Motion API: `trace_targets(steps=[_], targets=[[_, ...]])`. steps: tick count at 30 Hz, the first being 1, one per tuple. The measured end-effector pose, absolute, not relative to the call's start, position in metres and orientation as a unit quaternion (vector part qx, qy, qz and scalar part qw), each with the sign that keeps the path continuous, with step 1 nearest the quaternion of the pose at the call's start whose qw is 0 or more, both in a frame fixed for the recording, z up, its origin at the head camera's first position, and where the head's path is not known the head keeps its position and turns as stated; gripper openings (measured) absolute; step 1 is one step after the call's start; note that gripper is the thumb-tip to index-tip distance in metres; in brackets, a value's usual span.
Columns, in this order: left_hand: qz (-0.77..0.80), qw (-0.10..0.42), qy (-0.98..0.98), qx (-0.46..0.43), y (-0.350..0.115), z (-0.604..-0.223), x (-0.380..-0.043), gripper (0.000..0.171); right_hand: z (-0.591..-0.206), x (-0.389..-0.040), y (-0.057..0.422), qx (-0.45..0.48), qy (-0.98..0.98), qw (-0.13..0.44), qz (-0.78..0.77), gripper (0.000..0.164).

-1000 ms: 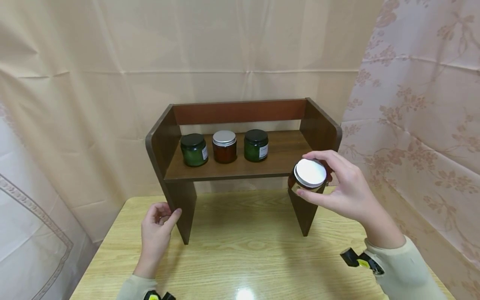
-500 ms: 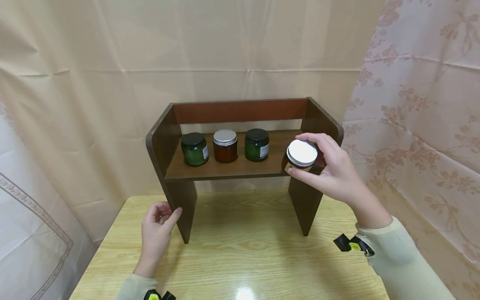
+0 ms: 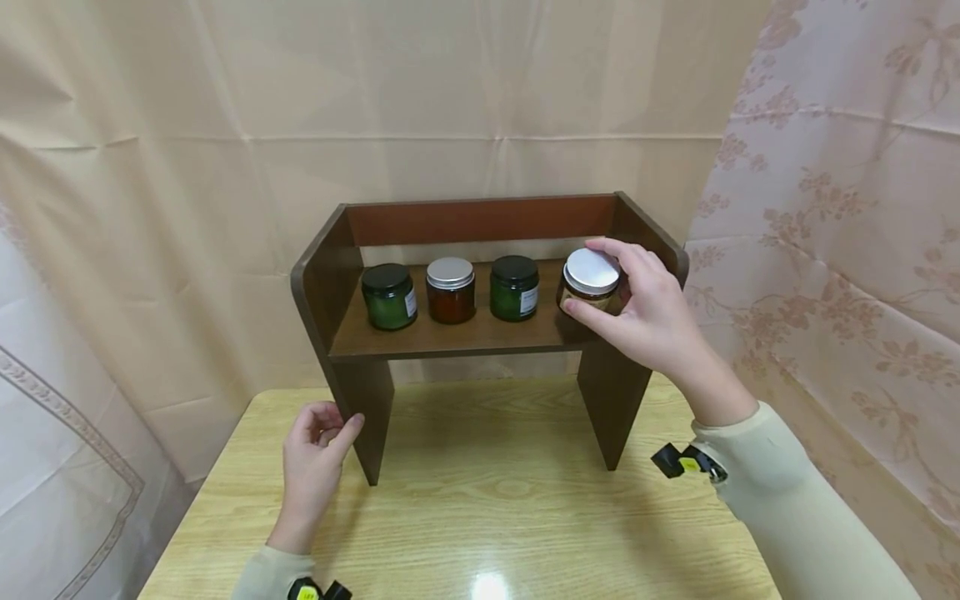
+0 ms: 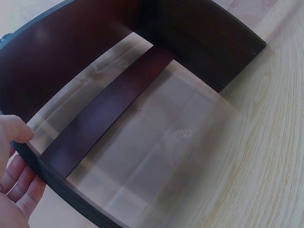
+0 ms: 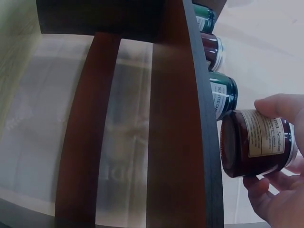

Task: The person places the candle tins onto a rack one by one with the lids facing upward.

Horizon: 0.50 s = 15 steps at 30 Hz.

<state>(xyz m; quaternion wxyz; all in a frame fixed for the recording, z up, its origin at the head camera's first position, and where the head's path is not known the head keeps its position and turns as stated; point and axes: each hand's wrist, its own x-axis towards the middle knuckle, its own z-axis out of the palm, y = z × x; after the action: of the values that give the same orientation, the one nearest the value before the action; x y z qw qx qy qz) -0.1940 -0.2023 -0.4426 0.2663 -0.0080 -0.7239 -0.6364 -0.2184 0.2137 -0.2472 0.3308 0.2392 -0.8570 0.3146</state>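
Observation:
My right hand (image 3: 652, 312) holds an amber jar (image 3: 592, 273) with a silver lid between thumb and fingers, at the right end of the dark wooden shelf (image 3: 465, 340). In the right wrist view its tan label (image 5: 266, 134) shows, and its base is near the shelf's front edge; whether it touches the board I cannot tell. My left hand (image 3: 313, 467) grips the front edge of the left side panel (image 3: 363, 400) low down, thumb on the inner face. On the shelf, from left, stand a green jar (image 3: 389, 298), an amber jar (image 3: 451, 292) and another green jar (image 3: 514, 290).
The shelf stands on a light wooden table (image 3: 480, 517). Its right side panel (image 3: 615, 400) rises just beyond the held jar. A back rail (image 3: 480, 221) runs along the top, and beige cloth (image 3: 450, 92) hangs behind.
My right hand has carried the amber jar up, inward and slightly left, from in front of the shelf's edge to over its right end. The left hand keeps its grip on the panel.

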Motion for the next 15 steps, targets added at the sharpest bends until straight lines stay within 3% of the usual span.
trace_targets(steps=[15], targets=[[-0.641, 0.268, -0.719, -0.017, -0.202, -0.442, -0.195, 0.025, -0.25, -0.244, 0.208, 0.231, -0.883, 0.291, 0.287, 0.069]])
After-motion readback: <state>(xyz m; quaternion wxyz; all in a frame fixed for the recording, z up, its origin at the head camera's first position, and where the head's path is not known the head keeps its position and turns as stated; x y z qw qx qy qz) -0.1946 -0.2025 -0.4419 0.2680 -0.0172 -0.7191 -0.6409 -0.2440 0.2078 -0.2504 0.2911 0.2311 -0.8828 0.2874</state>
